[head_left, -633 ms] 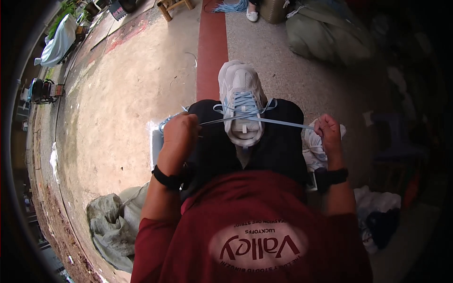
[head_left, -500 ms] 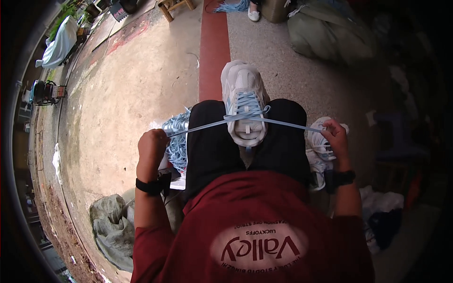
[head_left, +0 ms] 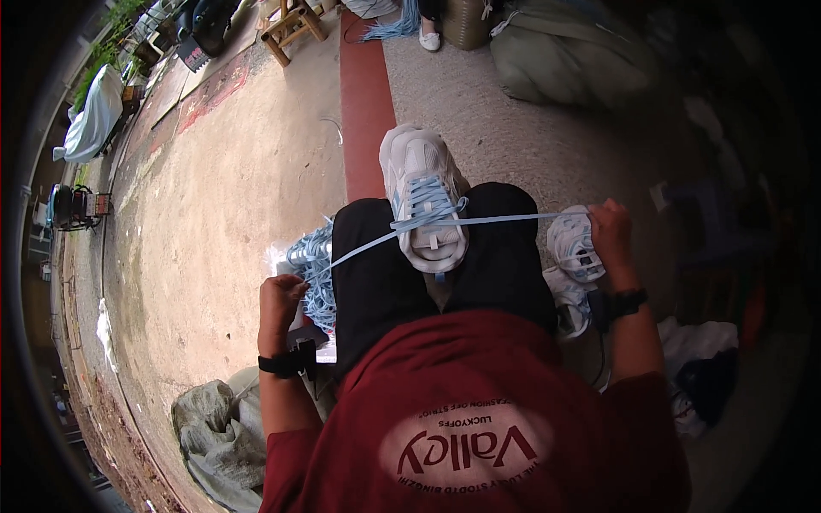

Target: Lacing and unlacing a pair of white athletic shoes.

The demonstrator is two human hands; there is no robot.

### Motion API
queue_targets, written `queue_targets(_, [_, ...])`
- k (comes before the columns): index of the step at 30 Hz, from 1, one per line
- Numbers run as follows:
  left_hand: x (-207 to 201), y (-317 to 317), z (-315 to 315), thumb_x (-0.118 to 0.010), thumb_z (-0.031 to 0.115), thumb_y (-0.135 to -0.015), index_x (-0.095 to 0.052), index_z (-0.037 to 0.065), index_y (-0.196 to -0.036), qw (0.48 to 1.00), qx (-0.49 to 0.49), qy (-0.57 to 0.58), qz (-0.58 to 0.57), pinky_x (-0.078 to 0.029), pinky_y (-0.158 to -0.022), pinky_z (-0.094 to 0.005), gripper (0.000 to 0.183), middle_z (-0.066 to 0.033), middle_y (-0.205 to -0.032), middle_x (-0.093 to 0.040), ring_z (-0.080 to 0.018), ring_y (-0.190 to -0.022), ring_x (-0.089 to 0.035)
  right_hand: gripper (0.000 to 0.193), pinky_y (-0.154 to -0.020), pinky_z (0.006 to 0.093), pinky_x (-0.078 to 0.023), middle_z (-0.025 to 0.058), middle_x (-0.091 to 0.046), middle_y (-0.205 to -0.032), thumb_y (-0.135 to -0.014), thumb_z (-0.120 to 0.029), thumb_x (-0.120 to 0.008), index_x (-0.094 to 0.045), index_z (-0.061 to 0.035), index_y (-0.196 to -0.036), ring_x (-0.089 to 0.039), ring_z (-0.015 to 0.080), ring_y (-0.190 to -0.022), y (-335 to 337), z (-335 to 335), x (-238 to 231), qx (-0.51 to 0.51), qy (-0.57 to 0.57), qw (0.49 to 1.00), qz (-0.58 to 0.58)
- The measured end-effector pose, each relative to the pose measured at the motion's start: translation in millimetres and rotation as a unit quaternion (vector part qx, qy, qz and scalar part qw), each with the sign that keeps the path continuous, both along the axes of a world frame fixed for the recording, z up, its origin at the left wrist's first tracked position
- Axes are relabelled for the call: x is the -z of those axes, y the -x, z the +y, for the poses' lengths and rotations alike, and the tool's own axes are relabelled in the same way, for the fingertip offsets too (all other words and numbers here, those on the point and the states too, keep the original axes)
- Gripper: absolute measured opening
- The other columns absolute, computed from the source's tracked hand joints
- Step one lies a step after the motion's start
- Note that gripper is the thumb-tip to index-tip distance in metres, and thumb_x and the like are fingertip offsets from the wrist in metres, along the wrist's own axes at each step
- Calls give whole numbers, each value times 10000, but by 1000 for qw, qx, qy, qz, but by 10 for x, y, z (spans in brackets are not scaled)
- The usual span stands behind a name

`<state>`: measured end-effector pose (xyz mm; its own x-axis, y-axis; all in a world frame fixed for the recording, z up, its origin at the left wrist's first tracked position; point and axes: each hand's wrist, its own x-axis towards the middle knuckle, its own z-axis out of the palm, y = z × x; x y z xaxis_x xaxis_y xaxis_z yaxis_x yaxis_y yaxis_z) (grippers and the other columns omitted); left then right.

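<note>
A whitish sneaker with light blue laces rests between my thighs, its toe pointing away from me. The laces are crisscrossed up its front, with a small loop at the right side of the tongue. Pinched in my left hand, one lace end runs down to the left. My right hand grips the other end of the shoelace, stretched taut to the right. Below and beside the right hand are more white sneakers. Next to my left hand hangs a bundle of blue laces.
A grey sack lies on the floor at lower left. Farther off are a large greenish sack, a wooden stool, and another person's white shoe near more blue laces. A parked vehicle with a grey cover stands at far left.
My left hand has come down nearer to me, and my right hand has risen slightly, so the lace now slants across the shoe. The view has shifted a little.
</note>
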<state>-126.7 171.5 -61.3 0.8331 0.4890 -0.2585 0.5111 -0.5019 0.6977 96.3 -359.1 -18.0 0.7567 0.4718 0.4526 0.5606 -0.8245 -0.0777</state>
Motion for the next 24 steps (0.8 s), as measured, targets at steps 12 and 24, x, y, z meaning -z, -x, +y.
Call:
queue_targets(12, [-694, -1133, -1740, -645, 159, -837, -599, 20, -814, 867, 251, 429, 25, -446, -670, -215, 148, -11, -862, -629, -65, -750, -549, 116, -470, 204, -419, 62, -596, -623, -791, -12, -616, -555, -18, -692, -551, 93, -516, 298, 1709, 247, -52, -545, 628, 553])
queue_targets(24, [-434, -1266, -1798, -651, 86, -817, -579, 13, -769, 900, 209, 357, -140, -450, -701, -219, 113, -26, -1126, -563, -51, -793, -539, 168, -490, 368, -425, 160, -555, -571, -718, -66, -657, -544, 5, -617, -576, 287, -527, 360, 1921, 315, -1, -410, 860, 303])
